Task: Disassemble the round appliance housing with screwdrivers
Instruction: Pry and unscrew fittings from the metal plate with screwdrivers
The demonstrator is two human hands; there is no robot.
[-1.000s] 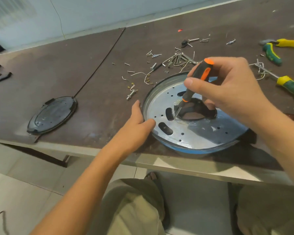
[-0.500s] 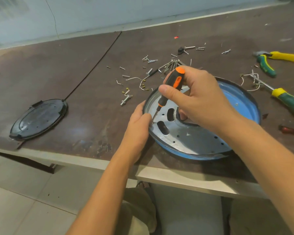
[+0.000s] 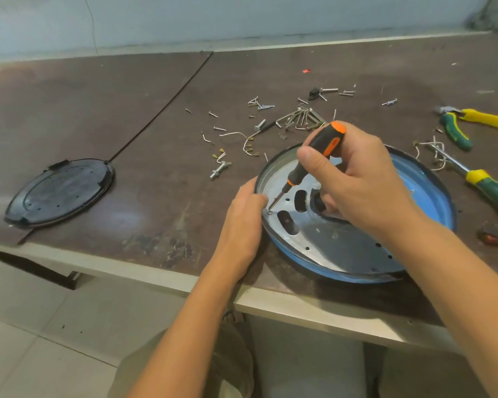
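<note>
Inside blue housing [image 3: 431, 179], metal plate [image 3: 342, 239], screwdriver [image 3: 325, 145] on screw [image 3: 270, 211]

1. i see a dark brown table [image 3: 98, 110], scuffed near its front edge, with a thin seam [image 3: 161, 107] running diagonally across it.
2. a round black cover [image 3: 61, 192] lies flat at the left, well apart from everything else.
3. loose screws [image 3: 260, 104] are scattered over the middle, with a bunch of hex keys [image 3: 299, 119] just beside them.
4. a bolt [image 3: 219, 170] lies near bent wires [image 3: 242, 139] with small brass ends.
5. pliers [image 3: 472, 122] with yellow and green handles lie at the far right.
6. a red scrap [image 3: 306, 71] sits toward the back, and a coppery piece [image 3: 493, 239] near the right edge.
7. a pale tiled floor [image 3: 41, 326] shows below and a pale wall [image 3: 242, 18] behind.
</note>
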